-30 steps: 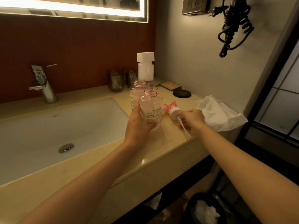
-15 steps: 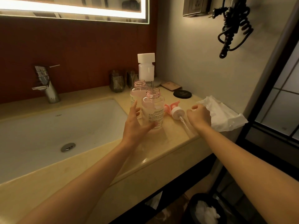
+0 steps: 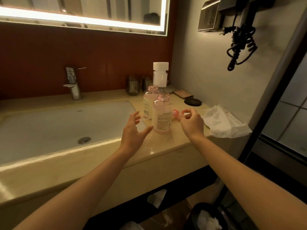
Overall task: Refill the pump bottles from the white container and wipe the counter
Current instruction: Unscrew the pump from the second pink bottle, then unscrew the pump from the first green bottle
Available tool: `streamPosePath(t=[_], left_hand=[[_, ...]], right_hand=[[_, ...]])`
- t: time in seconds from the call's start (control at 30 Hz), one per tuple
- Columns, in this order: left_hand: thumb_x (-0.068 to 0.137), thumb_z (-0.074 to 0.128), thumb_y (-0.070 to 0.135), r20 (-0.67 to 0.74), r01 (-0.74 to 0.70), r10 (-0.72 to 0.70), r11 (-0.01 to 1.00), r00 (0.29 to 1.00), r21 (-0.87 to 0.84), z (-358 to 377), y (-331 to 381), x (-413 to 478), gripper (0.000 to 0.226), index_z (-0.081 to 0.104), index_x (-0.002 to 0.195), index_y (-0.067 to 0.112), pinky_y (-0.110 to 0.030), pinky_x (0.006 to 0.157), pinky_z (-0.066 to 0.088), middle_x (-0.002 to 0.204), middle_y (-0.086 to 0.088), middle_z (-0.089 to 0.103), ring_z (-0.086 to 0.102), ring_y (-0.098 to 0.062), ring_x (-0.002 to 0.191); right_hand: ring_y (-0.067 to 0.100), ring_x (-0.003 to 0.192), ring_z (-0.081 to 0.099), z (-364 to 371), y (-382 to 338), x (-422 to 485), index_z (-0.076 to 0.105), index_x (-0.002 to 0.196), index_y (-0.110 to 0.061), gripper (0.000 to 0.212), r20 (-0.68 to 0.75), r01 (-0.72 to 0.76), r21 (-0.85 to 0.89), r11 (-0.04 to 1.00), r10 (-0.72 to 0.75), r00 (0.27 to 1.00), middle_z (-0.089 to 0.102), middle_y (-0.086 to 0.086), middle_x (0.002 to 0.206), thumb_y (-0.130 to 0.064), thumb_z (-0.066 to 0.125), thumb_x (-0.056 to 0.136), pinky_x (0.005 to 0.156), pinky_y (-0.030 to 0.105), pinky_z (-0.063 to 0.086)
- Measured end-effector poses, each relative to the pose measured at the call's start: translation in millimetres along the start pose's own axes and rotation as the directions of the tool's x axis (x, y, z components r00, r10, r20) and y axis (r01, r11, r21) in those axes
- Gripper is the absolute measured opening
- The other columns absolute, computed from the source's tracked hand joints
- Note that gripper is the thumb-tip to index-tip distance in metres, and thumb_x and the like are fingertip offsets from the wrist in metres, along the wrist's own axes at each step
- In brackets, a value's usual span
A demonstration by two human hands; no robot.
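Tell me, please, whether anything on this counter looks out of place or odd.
The front pink bottle and the rear pink bottle stand uncapped, threads bare; the right hand pinches a loose pump. A crumpled white tissue overhangs the right edge of the counter. No spill shows.

Glossy polished-stone desk; clear pink plastic bottles; shiny chrome metal faucet; crumpled white tissue paper.
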State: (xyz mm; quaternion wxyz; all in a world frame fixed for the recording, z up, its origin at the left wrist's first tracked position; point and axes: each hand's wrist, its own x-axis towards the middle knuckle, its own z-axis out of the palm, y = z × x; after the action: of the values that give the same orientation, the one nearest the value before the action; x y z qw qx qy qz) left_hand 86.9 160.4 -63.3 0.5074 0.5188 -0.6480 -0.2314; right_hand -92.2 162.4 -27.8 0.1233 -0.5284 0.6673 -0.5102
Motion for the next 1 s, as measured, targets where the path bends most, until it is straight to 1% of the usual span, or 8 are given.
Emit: streamPosePath(t=[0.1, 0.17, 0.4, 0.57, 0.67, 0.83, 0.9, 1.0], left_hand=[[0.080, 0.069, 0.027, -0.048, 0.013, -0.013, 1.000, 0.999, -0.002, -18, 6, -10, 0.066, 0.035, 0.136, 0.015, -0.029, 0.094, 0.042, 0.133, -0.007, 0.048, 0.048, -0.016, 0.116], [0.082, 0.067, 0.027, -0.087, 0.013, -0.013, 1.000, 0.996, -0.002, -35, 10, -19, 0.062, 0.036, 0.135, 0.013, -0.030, 0.094, 0.043, 0.131, -0.007, 0.049, 0.049, -0.017, 0.115], [0.084, 0.065, 0.027, -0.276, 0.035, -0.014, 0.997, 0.961, 0.070, -119, 8, -54, 0.053, 0.041, 0.130, 0.014, -0.033, 0.090, 0.049, 0.126, -0.006, 0.053, 0.052, -0.013, 0.107], [0.086, 0.063, 0.028, -0.424, 0.113, -0.043, 0.984, 0.905, 0.141, -188, -2, -76, 0.049, 0.042, 0.128, 0.014, -0.020, 0.079, 0.042, 0.124, -0.005, 0.054, 0.050, -0.007, 0.099], [0.085, 0.064, 0.027, -0.510, 0.162, -0.068, 0.976, 0.858, 0.143, -231, -9, -89, 0.048, 0.044, 0.127, 0.014, -0.020, 0.079, 0.042, 0.121, -0.005, 0.055, 0.052, -0.009, 0.099], [0.087, 0.062, 0.028, -0.635, 0.254, -0.138, 0.963, 0.760, 0.095, -293, -30, -109, 0.045, 0.045, 0.126, 0.015, -0.024, 0.081, 0.043, 0.118, -0.003, 0.056, 0.054, -0.012, 0.100], [0.087, 0.061, 0.028, -0.684, 0.297, -0.163, 0.952, 0.711, 0.081, -315, -41, -119, 0.044, 0.044, 0.126, 0.015, -0.026, 0.083, 0.045, 0.116, -0.001, 0.056, 0.054, -0.012, 0.100], [0.086, 0.062, 0.024, -0.770, 0.342, -0.171, 0.938, 0.615, 0.065, -348, -55, -130, 0.042, 0.046, 0.123, 0.015, -0.026, 0.082, 0.044, 0.111, 0.001, 0.056, 0.054, -0.011, 0.096]], right_hand=[[0.010, 0.079, 0.054, 5, -19, -16, 0.053, 0.107, -0.010, 0.021, -0.026, 0.076, 0.095, 0.993, -0.074, 0.997, 0.055, -0.005, 0.086, -0.025, 0.054, 0.092, 0.061, 0.014, 0.041], [0.006, 0.075, 0.051, 11, -36, -29, 0.051, 0.104, -0.010, 0.017, -0.010, 0.124, 0.162, 0.979, -0.124, 0.992, 0.051, -0.011, 0.079, -0.022, 0.054, 0.092, 0.059, 0.010, 0.040], [0.006, 0.067, 0.051, 56, -99, -78, 0.053, 0.110, -0.010, 0.022, 0.151, 0.207, 0.310, 0.928, -0.263, 0.953, 0.050, -0.010, 0.074, -0.021, 0.056, 0.091, 0.066, 0.019, 0.046], [0.007, 0.065, 0.049, 95, -146, -115, 0.052, 0.111, -0.010, 0.023, 0.254, 0.234, 0.373, 0.898, -0.341, 0.905, 0.050, -0.008, 0.072, -0.022, 0.055, 0.091, 0.064, 0.020, 0.046], [0.006, 0.066, 0.050, 120, -175, -138, 0.053, 0.112, -0.010, 0.024, 0.347, 0.223, 0.432, 0.874, -0.389, 0.854, 0.051, -0.007, 0.074, -0.022, 0.055, 0.092, 0.059, 0.014, 0.042], [0.007, 0.068, 0.051, 170, -220, -179, 0.054, 0.110, -0.011, 0.022, 0.498, 0.209, 0.526, 0.824, -0.498, 0.710, 0.053, -0.006, 0.076, -0.022, 0.055, 0.092, 0.059, 0.015, 0.044], [0.008, 0.070, 0.053, 191, -237, -196, 0.054, 0.109, -0.012, 0.021, 0.548, 0.191, 0.549, 0.814, -0.523, 0.653, 0.054, -0.006, 0.077, -0.023, 0.055, 0.092, 0.063, 0.019, 0.047], [0.014, 0.077, 0.057, 220, -260, -217, 0.055, 0.109, -0.012, 0.021, 0.611, 0.153, 0.567, 0.810, -0.538, 0.581, 0.057, -0.004, 0.080, -0.024, 0.055, 0.091, 0.074, 0.031, 0.052]])
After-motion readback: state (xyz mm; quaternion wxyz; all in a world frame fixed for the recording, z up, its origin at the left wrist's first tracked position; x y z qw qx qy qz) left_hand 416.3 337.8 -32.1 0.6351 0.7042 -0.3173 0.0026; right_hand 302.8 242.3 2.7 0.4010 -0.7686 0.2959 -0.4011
